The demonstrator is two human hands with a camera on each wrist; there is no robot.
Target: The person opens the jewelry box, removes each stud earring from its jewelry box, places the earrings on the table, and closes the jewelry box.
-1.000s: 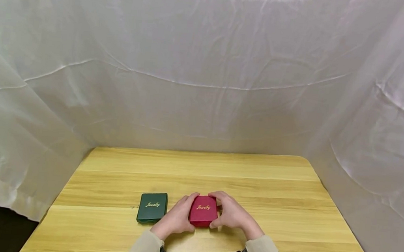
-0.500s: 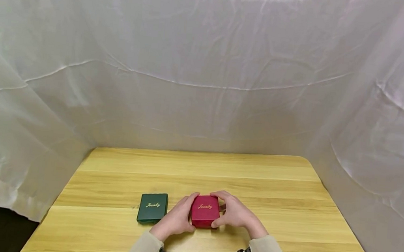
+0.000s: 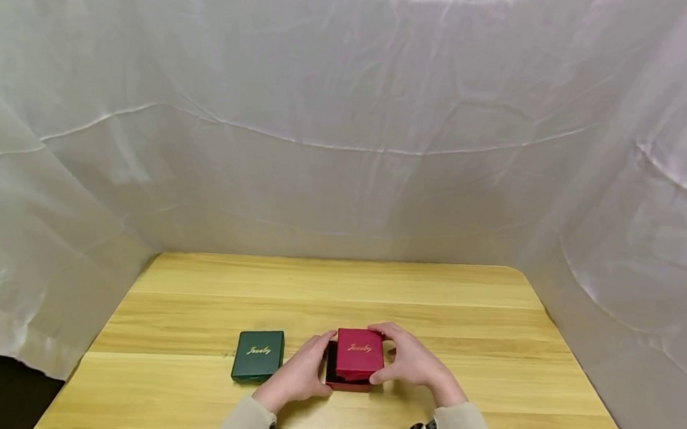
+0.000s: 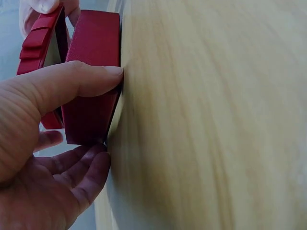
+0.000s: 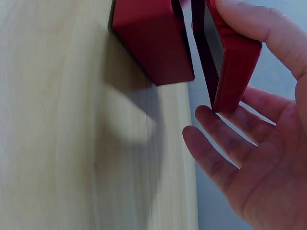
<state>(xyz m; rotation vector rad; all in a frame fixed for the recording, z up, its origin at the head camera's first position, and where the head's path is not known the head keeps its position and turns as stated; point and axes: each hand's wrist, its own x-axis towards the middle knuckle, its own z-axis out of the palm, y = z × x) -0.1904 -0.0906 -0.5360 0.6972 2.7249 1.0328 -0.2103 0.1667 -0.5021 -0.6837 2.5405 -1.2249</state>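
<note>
In the head view, a red jewelry box stands parted: its lid (image 3: 360,358), lettered in gold, is raised and shifted right above the box base (image 3: 349,387), whose dark inside shows at the left. My right hand (image 3: 409,362) pinches the lid at its right side, thumb near and fingers far. My left hand (image 3: 302,373) holds the base on the table, its thumb (image 4: 91,79) along the near wall in the left wrist view. A red ribbon bow (image 4: 36,42) sits on the lid's near side. In the right wrist view a gap separates lid (image 5: 240,67) and base (image 5: 153,48).
A closed dark green jewelry box (image 3: 258,354) with gold lettering lies left of my left hand. Everything stands on a wooden table (image 3: 489,361). A pale cloth (image 3: 345,188) hangs behind the table and along both sides.
The red lid has come up off the base and moved right with my right hand. My left hand and the base have barely moved. The green box is where it was.
</note>
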